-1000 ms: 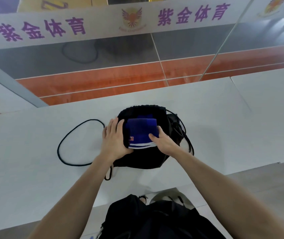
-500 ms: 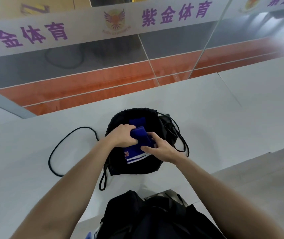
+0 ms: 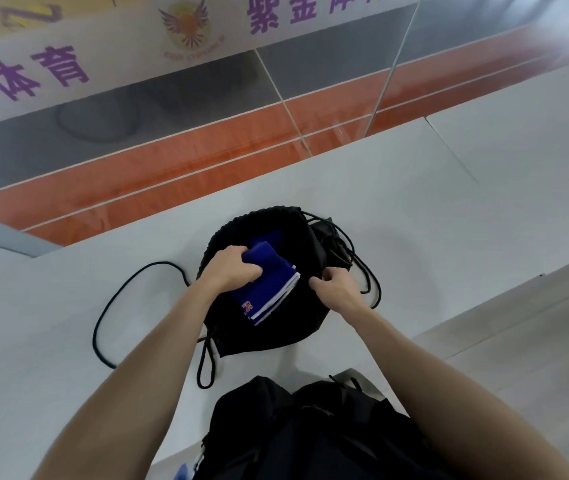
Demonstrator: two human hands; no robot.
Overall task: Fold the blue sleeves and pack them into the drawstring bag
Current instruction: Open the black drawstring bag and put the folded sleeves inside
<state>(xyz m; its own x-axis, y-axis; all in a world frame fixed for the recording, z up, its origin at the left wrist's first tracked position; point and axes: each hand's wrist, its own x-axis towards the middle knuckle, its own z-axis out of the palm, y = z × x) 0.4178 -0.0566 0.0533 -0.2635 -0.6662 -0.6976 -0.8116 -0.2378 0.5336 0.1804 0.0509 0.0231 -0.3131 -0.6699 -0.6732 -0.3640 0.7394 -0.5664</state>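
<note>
A black drawstring bag lies on the white table with its mouth facing away from me. On top of it lies a folded blue sleeve with white stripes and a small logo. My left hand grips the sleeve's far left end. A second bit of blue cloth shows just beyond it, against the bag. My right hand pinches the bag's black fabric at the sleeve's right side.
The bag's black cord loops across the table to the left, and more cord trails on the right. A glass barrier with a printed banner stands behind the table. Dark clothing fills the bottom of the view.
My left hand went from resting flat beside the sleeve to gripping its end. My right hand left the sleeve and now pinches the bag fabric to its right.
</note>
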